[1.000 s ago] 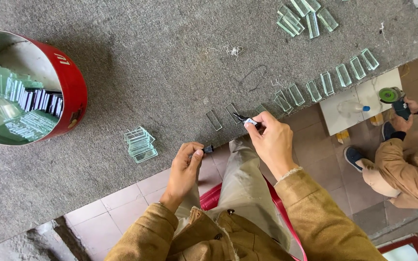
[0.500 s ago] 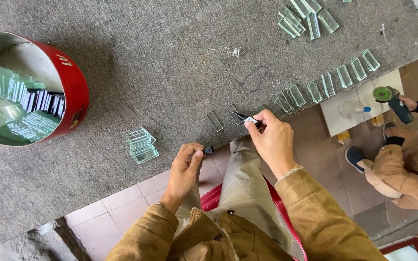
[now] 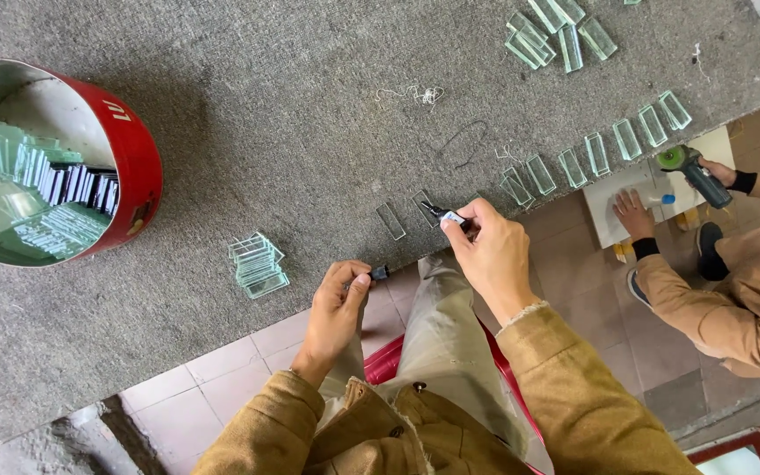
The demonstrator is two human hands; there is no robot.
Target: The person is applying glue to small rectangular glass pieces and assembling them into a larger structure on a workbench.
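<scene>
Right hand (image 3: 490, 251) was closed in a writing grip around a black marker (image 3: 444, 214), the tip pointing toward ten o'clock and sitting at the edge of a small clear glass strip (image 3: 424, 208) lying flat on the grey carpet (image 3: 292, 114). A second glass strip (image 3: 390, 221) lay just beside it at nine o'clock. Left hand (image 3: 338, 303) was curled loosely, thumb and forefinger pinched on a small black marker cap (image 3: 379, 273), the hand resting at the carpet's edge over the tiled floor (image 3: 222, 378).

A short stack of glass pieces (image 3: 257, 264) sat on the carpet at nine o'clock from the left hand. Farther out at ten o'clock stood a red tub (image 3: 138, 171), holding many glass pieces on edge. A row of glass strips (image 3: 595, 149) ran toward two o'clock from the right hand.

At three o'clock a co-worker crouched: one hand (image 3: 631, 213) flat on a white board (image 3: 613, 189), the other gripping a green power tool (image 3: 692, 169).
</scene>
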